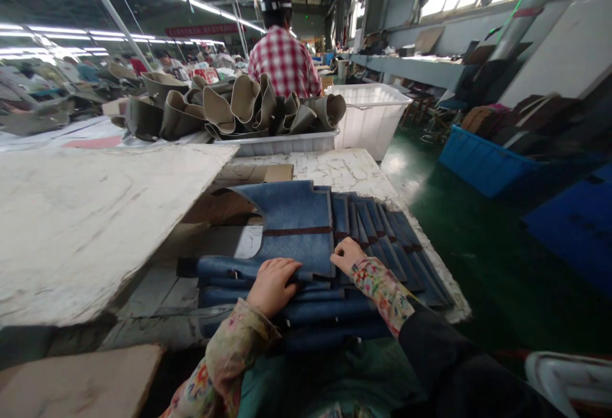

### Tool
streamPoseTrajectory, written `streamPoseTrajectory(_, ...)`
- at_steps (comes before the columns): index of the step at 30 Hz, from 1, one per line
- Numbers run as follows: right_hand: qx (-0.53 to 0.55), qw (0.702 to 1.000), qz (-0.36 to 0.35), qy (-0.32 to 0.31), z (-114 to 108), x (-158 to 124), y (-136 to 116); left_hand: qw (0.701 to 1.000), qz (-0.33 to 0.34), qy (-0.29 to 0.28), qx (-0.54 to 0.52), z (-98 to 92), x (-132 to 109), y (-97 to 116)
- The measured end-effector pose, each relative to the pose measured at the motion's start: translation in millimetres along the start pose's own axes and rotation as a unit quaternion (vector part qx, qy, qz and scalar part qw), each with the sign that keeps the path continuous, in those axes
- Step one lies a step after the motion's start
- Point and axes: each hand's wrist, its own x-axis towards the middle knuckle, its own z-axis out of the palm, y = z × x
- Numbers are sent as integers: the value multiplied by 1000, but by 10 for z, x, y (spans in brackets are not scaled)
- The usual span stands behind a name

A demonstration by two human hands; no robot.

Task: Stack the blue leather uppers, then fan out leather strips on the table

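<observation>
A blue leather-like panel (296, 214) with a dark brown strip across it and a curved cut-out lies before me on the worktable. My right hand (347, 254) is closed at its right edge, thumb and fingers pinching around the border. My left hand (273, 284) rests with its fingers laid over the panel's near edge, beside a folded blue piece. Several folded blue pieces (329, 313) are stacked closest to my body. To the right, more blue panels (396, 239) overlap in a fanned row.
A pale, worn board (95, 214) covers the left side. Behind the panels, a grey tray (287, 144) holds curved olive pieces (243, 102). A white bin (373, 112) stands beyond the table, and a blue crate (488, 160) sits on the floor. Ahead, a person (284, 55) faces away.
</observation>
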Motion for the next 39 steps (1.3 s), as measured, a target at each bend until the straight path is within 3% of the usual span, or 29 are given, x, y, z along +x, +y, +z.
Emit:
streamPoseTrajectory(9,28,999,-12,17,-43,-130,130,1000,-9,-6,25,-88,-68,45)
streamPoseTrajectory(14,2,1000,-15,1,-104,-222,108,996,-2,-74,40,-81,-32,49)
streamPoseTrajectory(19,16,1000,22,5,-360,-125,365,991,2,-120,55,-62,26,47)
streamPoseTrajectory(22,48,996,67,28,-452,-46,563,992,-3,-115,60,-38,30,43)
streamPoseTrajectory(25,76,992,98,26,-406,-28,662,993,-18,-105,53,4,11,49)
streamPoseTrajectory(31,70,989,130,28,-286,-32,660,995,-73,-52,52,94,-32,103)
streamPoseTrajectory(39,69,985,150,41,-263,66,581,992,-81,-73,66,107,-16,108)
